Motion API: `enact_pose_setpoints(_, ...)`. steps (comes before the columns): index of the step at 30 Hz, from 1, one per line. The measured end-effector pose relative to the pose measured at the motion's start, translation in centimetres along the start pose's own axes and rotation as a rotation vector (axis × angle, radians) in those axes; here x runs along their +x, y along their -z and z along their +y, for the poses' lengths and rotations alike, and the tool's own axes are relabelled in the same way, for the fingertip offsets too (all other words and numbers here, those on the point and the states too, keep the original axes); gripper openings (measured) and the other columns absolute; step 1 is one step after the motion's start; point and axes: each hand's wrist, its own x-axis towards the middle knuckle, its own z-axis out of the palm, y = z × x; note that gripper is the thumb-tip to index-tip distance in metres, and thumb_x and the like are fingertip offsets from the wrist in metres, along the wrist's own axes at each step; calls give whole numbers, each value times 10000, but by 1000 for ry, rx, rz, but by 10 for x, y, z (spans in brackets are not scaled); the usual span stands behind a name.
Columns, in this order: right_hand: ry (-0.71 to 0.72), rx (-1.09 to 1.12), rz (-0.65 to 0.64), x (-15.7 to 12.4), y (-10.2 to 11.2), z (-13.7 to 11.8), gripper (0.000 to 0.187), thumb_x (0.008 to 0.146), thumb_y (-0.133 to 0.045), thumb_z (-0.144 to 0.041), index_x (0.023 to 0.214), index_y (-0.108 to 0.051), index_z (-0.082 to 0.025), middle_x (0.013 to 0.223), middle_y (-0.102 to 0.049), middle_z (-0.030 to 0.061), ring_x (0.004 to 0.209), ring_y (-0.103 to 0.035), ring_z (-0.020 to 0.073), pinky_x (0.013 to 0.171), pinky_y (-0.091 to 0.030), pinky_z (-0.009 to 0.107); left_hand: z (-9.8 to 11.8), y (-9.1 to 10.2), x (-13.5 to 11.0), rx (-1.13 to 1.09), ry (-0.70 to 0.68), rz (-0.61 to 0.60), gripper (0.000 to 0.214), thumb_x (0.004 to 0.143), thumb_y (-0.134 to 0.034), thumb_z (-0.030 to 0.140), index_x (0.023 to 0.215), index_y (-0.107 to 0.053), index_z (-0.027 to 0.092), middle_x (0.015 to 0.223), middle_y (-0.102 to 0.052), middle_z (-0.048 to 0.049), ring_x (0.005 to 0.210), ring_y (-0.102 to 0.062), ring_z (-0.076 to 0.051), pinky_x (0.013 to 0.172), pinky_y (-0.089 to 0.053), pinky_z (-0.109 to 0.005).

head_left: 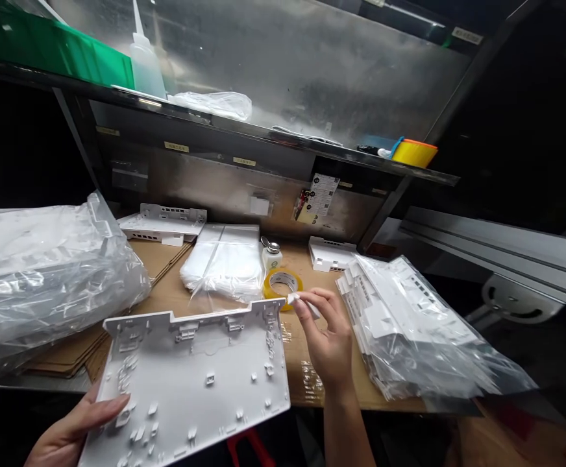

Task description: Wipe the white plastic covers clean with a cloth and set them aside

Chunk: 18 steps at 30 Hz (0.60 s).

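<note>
At the left edge of the tabletop (176, 295) I see a big clear plastic bag (44, 272) bulging with white parts, resting on flattened cardboard (83, 350). Just right of it, at the near edge, my left hand (76, 431) grips the lower left corner of a white plastic housing panel (195, 383), thumb lying on its inner face, fingers closed under it; the panel is tilted up toward me, ribs and clips showing. Behind it, toward the back edge, lie another white housing (163, 224) and a stack of clear bags (224, 259), then a small pump bottle (272, 254) and a roll of yellow tape (283, 283). My right hand (329, 337) hovers by the panel's upper right corner, thumb and forefinger pinched together on a small white piece (295, 298), which I cannot identify more closely. Further right, a pile of bagged white housings (409, 324) fills the right edge. I judge the step in hand to be bringing that small piece to the panel's corner; the next move would call for holding the panel steady and lining the piece up carefully.
</note>
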Motion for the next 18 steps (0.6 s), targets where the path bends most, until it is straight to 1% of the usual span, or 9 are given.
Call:
enact_pose_setpoints(1, 1, -3, -21, 0, 1, 3, 141, 971, -663, -291, 1063, -768, -271, 1076, -658, 31, 1031, -658, 164, 870, -545, 279, 3, -17, -7, -12, 68, 144, 1123, 663, -791, 39, 1526, -288, 552, 1014, -786, 11, 936, -705, -445, 755, -649, -556)
enact_pose_setpoints(2, -8, -32, -53, 0, 2, 7, 143, 975, -658, -301, 1062, -767, -272, 1079, -662, 30, 1025, -659, 168, 866, -544, 286, 7, -35, -14, -51, 86, 188, 1258, 583, -801, -36, 1567, -224, 492, 1070, -783, -16, 1012, -678, -459, 842, -614, -598)
enact_pose_setpoints(5, -71, -175, -104, 5, 7, 16, 151, 977, -649, -330, 1022, -771, -253, 1047, -676, 36, 954, -669, 180, 775, -541, 294, 20, -80, -27, -112, 96, 176, 1384, 527, -789, -133, 1597, -142, 461, 1193, -764, -73, 999, -697, -466, 864, -589, -645)
enact_pose_setpoints(7, -47, -200, -53, 10, 7, 12, 141, 971, -660, -325, 1010, -767, -242, 1029, -678, 39, 937, -672, 180, 749, -538, 290, 23, -104, -30, -127, 86, 155, 1379, 544, -798, -131, 1608, -130, 438, 1215, -766, -92, 992, -717, -448, 861, -606, -613)
enact_pose_setpoints(10, 150, -123, 26, 12, -2, -17, 109, 961, -678, -244, 1041, -748, -225, 1020, -674, 42, 969, -668, 167, 831, -546, 282, 19, -135, -29, -140, 34, 120, 1344, 585, -841, -71, 1621, -125, 396, 1211, -776, -105, 1054, -721, -422, 902, -610, -570)
enact_pose_setpoints(12, 295, -50, 14, 11, -15, -46, 135, 944, -689, -178, 1065, -737, -212, 1024, -669, 51, 983, -662, 164, 864, -550, 280, 12, -156, -26, -152, 17, 113, 1251, 643, -872, 15, 1616, -184, 395, 1205, -779, -110, 1064, -729, -409, 926, -608, -557)
enact_pose_setpoints(14, 383, 12, -29, 10, -29, -71, 180, 930, -692, -141, 1092, -727, -209, 1041, -661, 60, 993, -655, 172, 868, -556, 291, 8, -173, -23, -167, 6, 99, 1158, 682, -886, 89, 1599, -255, 408, 1231, -769, -108, 1074, -734, -396, 942, -608, -528)
enact_pose_setpoints(16, 430, 27, -65, 12, -40, -83, 204, 928, -686, -133, 1111, -720, -217, 1048, -659, 61, 987, -650, 181, 875, -552, 316, 6, -186, -21, -172, -6, 77, 1122, 680, -894, 115, 1581, -300, 425, 1264, -754, -94, 1097, -731, -382, 944, -611, -482)
enact_pose_setpoints(18, 449, -7, -76, 19, -45, -82, 183, 936, -678, -143, 1095, -723, -221, 1035, -666, 57, 969, -647, 186, 874, -542, 335, 6, -194, -20, -165, -4, 65, 1087, 678, -892, 119, 1556, -343, 448, 1271, -750, -68, 1112, -729, -364, 937, -613, -440)
